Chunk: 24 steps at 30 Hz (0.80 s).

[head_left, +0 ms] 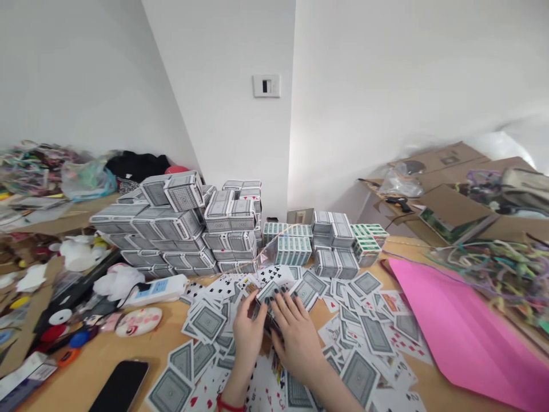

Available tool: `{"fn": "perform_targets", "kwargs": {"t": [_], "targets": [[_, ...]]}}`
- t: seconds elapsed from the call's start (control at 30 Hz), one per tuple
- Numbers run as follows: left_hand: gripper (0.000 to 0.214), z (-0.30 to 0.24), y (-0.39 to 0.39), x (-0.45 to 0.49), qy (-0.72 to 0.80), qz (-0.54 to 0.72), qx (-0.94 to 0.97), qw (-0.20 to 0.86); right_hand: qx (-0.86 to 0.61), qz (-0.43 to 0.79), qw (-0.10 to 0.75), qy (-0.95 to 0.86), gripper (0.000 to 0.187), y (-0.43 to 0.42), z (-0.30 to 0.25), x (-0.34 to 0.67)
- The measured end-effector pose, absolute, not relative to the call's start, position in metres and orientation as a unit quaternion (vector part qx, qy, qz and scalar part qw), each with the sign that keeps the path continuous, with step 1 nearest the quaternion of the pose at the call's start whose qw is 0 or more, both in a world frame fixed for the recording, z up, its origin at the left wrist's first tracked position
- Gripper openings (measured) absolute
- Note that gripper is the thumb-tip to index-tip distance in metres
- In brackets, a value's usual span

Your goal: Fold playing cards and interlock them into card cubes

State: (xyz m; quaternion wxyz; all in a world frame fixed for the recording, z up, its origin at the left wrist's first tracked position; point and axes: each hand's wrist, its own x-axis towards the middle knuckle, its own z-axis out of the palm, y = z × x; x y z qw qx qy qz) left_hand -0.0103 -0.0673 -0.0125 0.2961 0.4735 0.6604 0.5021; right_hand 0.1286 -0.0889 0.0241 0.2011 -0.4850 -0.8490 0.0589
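A deck of grey-backed playing cards (266, 290) is between my two hands near the middle of the table. My left hand (249, 329) is closed around its left side, with the thumb against the near edge. Over the top and right of the deck lies my right hand (295, 332), fingers together and thumb below; its palm hides part of the cards. Just beyond, a face-up fan of club cards (274, 274) and another grey-backed pile (305, 293) touch or nearly touch the fingers. Loose cards (208, 321) are scattered all around, some face up, some face down.
Tall stacks of card decks (167, 220) stand at the back left, with green-and-white boxes (294, 250) and more decks (337, 262) beside them. A black phone (120, 386) lies front left. Pink paper (463, 326) covers the right side. Cardboard boxes (450, 160) sit behind it.
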Motion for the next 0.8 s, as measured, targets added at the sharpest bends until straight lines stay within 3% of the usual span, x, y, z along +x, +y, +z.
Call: {"fn": "perform_targets", "kwargs": {"t": [0.47,0.67,0.8], "targets": [[0.029,-0.006,-0.050,-0.008,0.637,0.562,0.398,0.346,-0.501,0.025,0.195,-0.843,0.048,-0.087,0.020,0.119],[0.024,0.003,-0.045,-0.007,0.648,0.543,0.461,0.270,-0.495,0.095,0.229,-0.833,0.047,-0.084,0.031,0.135],[0.032,0.013,-0.054,-0.002,0.647,0.460,0.589,0.151,-0.563,0.084,0.293,-0.768,0.047,-0.076,0.026,0.157]]}}
